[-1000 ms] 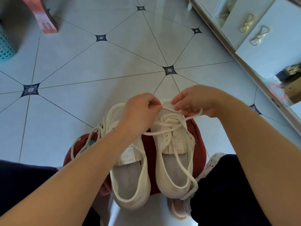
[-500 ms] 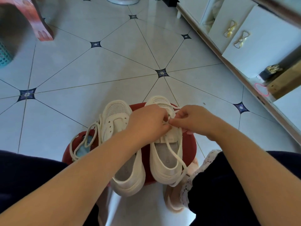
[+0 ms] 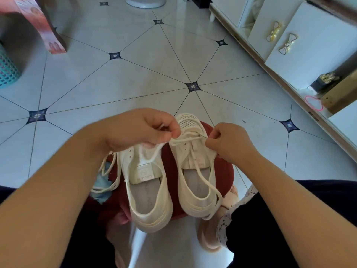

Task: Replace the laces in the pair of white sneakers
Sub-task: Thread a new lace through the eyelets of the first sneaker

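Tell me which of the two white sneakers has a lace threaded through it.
The right sneaker: a lace crosses its eyelets, pinched by the left hand and right hand. The left sneaker shows bare eyelets.

Before me the floor is of pale shiny tiles, with small dark diamonds where the lines meet. On my right stands a white cabinet with golden bow handles. Far on my left, a teal basket and a pink furniture leg.
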### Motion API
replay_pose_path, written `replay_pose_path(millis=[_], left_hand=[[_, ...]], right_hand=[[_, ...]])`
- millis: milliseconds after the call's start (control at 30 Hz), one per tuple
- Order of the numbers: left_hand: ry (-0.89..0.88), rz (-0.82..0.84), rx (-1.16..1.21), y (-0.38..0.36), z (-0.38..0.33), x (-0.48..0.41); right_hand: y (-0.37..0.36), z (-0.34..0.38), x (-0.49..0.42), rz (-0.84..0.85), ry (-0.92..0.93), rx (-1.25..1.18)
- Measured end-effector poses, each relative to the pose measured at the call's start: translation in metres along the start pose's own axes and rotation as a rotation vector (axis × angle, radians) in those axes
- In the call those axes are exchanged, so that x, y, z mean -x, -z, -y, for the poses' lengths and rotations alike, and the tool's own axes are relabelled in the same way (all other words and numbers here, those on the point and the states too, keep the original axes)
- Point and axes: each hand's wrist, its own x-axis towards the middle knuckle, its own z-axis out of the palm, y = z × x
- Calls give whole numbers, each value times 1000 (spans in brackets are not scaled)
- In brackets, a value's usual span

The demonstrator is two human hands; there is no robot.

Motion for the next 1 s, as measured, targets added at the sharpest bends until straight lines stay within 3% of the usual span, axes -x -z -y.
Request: replay_pose_path(millis=[67,167,267,500,667,800,900,1000], left_hand=[[51,-28,-127,7,1,3],[126,-280,-417,-6,8,-18],[109,-428,-499,-35,15,-50],[60,-352,-877,-48,17,-76],[17,-418,-834,-52,21,-73],[4,-464,-371,-44,18,-63],[-77,-220,-53,-26,13,-40],[-162,137,-2,-9,8,-17]], right_hand=[[-1,-2,-1,9,-13,-47],[-3,-4,-2,27,-38,-120],[-3,-3,-3,29,-32,-128],[-3,-4,-5,89,-81,-188],[-2,-3,-6,109,-119,-293],[-1,0,-5,90,-122,-243],[-4,2,-5,71,-127,-227],[-7,2,-7,74,-138,-231]])
